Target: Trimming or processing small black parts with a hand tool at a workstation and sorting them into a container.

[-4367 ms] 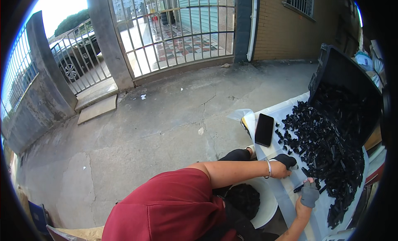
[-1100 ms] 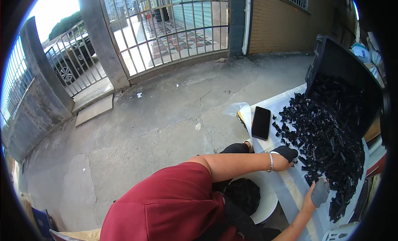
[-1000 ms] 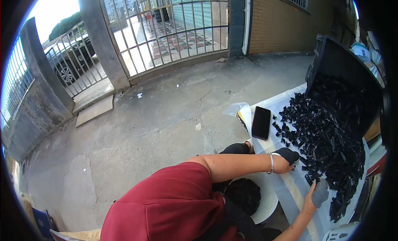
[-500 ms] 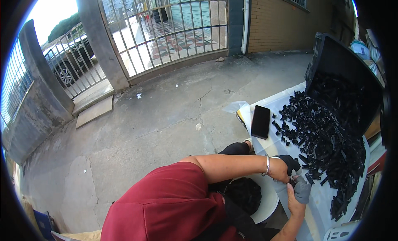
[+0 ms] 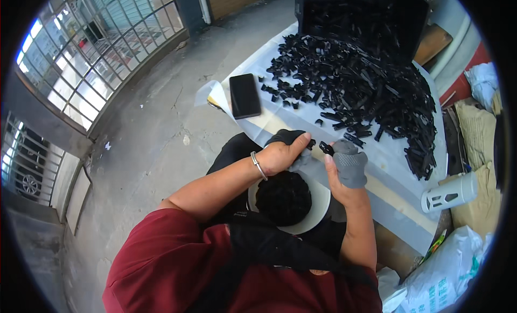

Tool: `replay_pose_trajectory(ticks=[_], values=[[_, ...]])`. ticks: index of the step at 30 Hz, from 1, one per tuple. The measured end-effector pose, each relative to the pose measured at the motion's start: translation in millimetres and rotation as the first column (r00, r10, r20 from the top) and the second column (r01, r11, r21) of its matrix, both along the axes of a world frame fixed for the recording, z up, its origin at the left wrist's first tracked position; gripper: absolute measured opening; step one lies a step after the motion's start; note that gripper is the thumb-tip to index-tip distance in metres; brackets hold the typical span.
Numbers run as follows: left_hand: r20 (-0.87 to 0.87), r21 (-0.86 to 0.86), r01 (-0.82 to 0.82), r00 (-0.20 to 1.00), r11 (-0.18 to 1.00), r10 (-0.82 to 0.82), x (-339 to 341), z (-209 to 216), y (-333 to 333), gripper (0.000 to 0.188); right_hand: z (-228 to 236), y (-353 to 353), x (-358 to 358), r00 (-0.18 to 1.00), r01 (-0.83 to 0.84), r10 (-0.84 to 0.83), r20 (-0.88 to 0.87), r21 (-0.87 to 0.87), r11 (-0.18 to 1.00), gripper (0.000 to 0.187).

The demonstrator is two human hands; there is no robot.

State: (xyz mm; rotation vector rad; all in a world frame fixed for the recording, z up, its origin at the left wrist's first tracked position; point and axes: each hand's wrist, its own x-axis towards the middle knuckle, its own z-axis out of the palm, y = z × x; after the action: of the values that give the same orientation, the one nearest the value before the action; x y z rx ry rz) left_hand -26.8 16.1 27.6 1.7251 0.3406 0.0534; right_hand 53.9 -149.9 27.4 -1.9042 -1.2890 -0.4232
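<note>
A small black piece (image 5: 326,148) is pinched in the grip of the right hand (image 5: 349,165), thumb closed against fingers, between the white bucket (image 5: 324,200) and a heap of black pieces (image 5: 377,92) spread across the sheet-covered tabletop (image 5: 379,165). The left hand (image 5: 283,151) is curled beside it, thumb forward; a dark bit is glimpsed at its fingertips, though whether it is gripped cannot be told. Half a second earlier the hands were pressed together; now a narrow gap has been opened between them and the view has been swung rightward. By that gap, the held piece is judged to be under single-handed control. Dark contents (image 5: 284,199) are seen in the bucket, partly overhung by the left hand. The heap is backed by a black bin (image 5: 398,0) and flanked by a phone (image 5: 245,96); no obstacle is seen between the right hand and the heap.
</note>
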Motion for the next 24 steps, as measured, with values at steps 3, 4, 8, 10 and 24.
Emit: replay_pose_trajectory(ticks=[3,4,8,10,24], values=[[0.004,0.065,0.025,1.0,0.998,-0.025,4.3,-7.4,9.7,0.042,1.5,-14.3,5.0,0.997,0.074,-0.076,-0.026,-0.075,0.994,0.019],[0.059,0.164,0.042,0.997,0.986,-0.052,6.5,-6.6,7.7,0.041,1.9,-17.4,4.5,0.996,0.079,-0.083,-0.021,-0.158,0.984,0.019],[0.153,0.289,0.075,0.981,0.954,-0.124,11.2,0.5,-4.7,0.039,-1.9,-16.6,4.6,0.986,0.1,-0.085,0.14,-0.102,0.99,0.019],[0.168,0.326,0.072,0.977,0.942,-0.133,11.7,3.3,-7.7,0.036,-2.4,-16.6,4.6,0.976,0.124,-0.102,0.192,-0.106,0.987,0.018],[-0.048,0.831,0.261,0.913,0.492,-0.404,15.2,-1.4,18.1,0.034,-6.6,-20.3,11.6,0.999,0.026,-0.011,0.047,-0.322,0.946,0.018]])
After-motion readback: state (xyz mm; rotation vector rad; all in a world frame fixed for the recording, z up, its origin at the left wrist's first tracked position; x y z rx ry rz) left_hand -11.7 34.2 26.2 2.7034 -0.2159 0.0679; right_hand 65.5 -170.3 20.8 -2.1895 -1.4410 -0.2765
